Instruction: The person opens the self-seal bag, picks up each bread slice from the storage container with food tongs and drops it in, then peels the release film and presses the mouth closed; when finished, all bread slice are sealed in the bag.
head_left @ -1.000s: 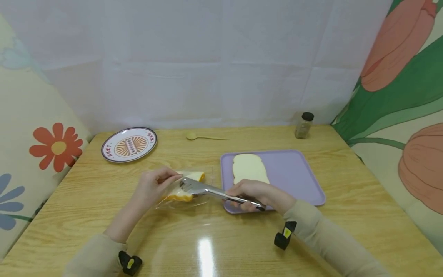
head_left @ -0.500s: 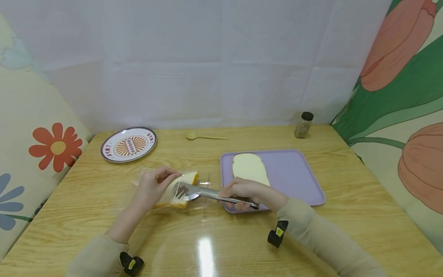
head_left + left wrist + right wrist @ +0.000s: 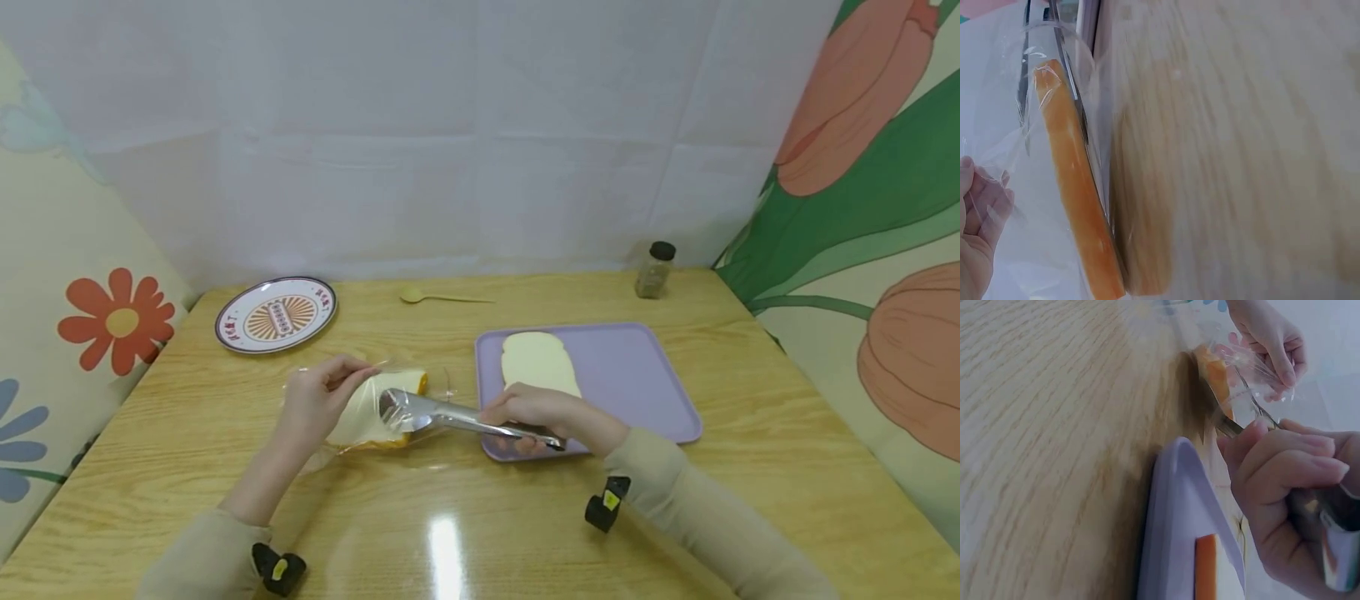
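A slice of toast bread (image 3: pixel 363 415) with orange crust lies inside a clear plastic bag (image 3: pixel 439 388) on the left half of the table. My left hand (image 3: pixel 318 403) pinches the bag's film above the slice between thumb and fingers. Metal tongs (image 3: pixel 453 416) are gripped in my right hand (image 3: pixel 531 410), their head reaching into the bag. In the left wrist view, the tongs' arms lie along both faces of the bread slice (image 3: pixel 1075 181). Another bread slice (image 3: pixel 537 365) rests on the purple tray (image 3: pixel 637 375), partly hidden by my right hand.
Back left stands a round plate (image 3: pixel 247 340) with a printed pattern. A gold spoon (image 3: pixel 450 299) lies at the back middle, and a black-capped jar (image 3: pixel 654 272) is at the back right. A white cloth (image 3: pixel 480 167) hangs behind the table.
The tongs and the bagged slice have shifted a little to the left, along with my right hand. My left hand has moved slightly left, still pinching the film.
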The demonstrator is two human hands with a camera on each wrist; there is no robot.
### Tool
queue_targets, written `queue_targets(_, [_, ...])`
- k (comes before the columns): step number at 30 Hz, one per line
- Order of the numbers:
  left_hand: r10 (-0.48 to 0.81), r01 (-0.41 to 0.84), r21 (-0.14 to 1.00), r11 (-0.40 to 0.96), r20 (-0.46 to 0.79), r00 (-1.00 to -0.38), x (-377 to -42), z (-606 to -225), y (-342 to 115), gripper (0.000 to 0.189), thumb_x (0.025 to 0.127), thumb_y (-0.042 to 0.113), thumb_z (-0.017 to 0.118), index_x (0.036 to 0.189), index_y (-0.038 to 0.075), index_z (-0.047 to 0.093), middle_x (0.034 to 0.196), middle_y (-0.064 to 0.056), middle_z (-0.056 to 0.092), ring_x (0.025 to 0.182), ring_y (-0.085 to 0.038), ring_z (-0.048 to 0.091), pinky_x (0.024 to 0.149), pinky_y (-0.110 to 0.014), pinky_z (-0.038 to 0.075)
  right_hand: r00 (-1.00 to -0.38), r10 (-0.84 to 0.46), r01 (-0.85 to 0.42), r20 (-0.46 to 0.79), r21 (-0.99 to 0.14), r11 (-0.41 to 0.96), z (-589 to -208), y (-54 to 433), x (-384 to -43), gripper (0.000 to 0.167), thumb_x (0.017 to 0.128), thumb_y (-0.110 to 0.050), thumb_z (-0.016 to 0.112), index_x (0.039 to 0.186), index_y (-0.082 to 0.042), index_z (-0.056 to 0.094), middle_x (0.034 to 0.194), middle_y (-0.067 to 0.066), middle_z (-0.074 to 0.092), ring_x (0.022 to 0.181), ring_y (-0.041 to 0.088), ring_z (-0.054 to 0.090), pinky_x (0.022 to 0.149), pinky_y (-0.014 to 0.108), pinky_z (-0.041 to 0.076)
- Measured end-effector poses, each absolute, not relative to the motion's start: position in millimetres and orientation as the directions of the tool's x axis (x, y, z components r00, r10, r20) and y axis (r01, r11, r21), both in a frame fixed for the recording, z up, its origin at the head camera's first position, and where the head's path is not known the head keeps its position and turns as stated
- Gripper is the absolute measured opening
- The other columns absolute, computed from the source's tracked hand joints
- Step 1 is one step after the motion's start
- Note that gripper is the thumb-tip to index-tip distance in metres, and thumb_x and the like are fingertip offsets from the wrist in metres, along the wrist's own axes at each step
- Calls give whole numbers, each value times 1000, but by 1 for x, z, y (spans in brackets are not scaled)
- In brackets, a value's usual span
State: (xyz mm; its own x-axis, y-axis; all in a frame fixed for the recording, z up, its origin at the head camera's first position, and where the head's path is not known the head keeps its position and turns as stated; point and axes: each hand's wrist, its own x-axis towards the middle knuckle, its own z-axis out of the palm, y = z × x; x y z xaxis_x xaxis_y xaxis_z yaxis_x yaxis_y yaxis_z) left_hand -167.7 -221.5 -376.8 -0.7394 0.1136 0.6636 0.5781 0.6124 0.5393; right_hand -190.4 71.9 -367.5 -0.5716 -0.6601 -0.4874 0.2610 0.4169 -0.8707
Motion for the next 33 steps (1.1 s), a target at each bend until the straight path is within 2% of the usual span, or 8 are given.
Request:
queue_targets(6, [134,598,506,622,683,-718,-171,-378,-224,11,74,-10,72,77,0,68,74,-17,71,74,22,54,59,-2,48,-606,-631,248,-484,-869,428,-364,91,-190,30,94,-22,52,101,6,61,62,2,55,37,6,37,33,17,30])
queue_targets(10, [123,579,520,629,668,-734,-172,-377,-224,7,76,-6,72,77,0,68,73,-19,70,73,23,53,58,-2,47,-629,-622,238,-466,-878,416,-362,105,-188,31,95,-23,52,99,6,60,63,1,55,36,5,37,33,17,31])
queue_targets(16, [114,568,526,634,662,-741,-172,-376,-225,8,75,-8,72,77,-1,68,72,-16,71,72,23,53,57,-2,47,-637,-630,255,-445,-892,372,-356,131,-181,33,96,-26,50,93,7,54,64,0,54,38,4,38,33,17,32])
queue_targets(20, [120,553,533,640,642,-757,-172,-377,-226,6,77,-6,72,78,-2,68,73,-13,72,72,22,53,57,-2,47,-653,-632,250,-417,-906,341,-351,153,-174,37,98,-29,47,101,8,52,66,0,54,40,4,40,34,17,34])
queue_targets(27, [137,540,540,645,614,-777,-173,-380,-227,4,79,-3,71,80,-4,67,75,-14,72,74,24,52,59,-2,47,-737,-563,233,-373,-923,305,-346,187,-157,44,99,-34,45,109,8,49,68,-2,54,42,3,43,36,16,37])
queue_targets(33, [145,534,517,669,614,-776,-172,-379,-227,9,77,-6,71,79,2,69,74,-11,72,72,22,51,57,-3,47,-752,-556,270,-354,-935,230,-345,213,-139,49,100,-38,42,119,7,47,71,-5,57,44,0,45,39,15,40])
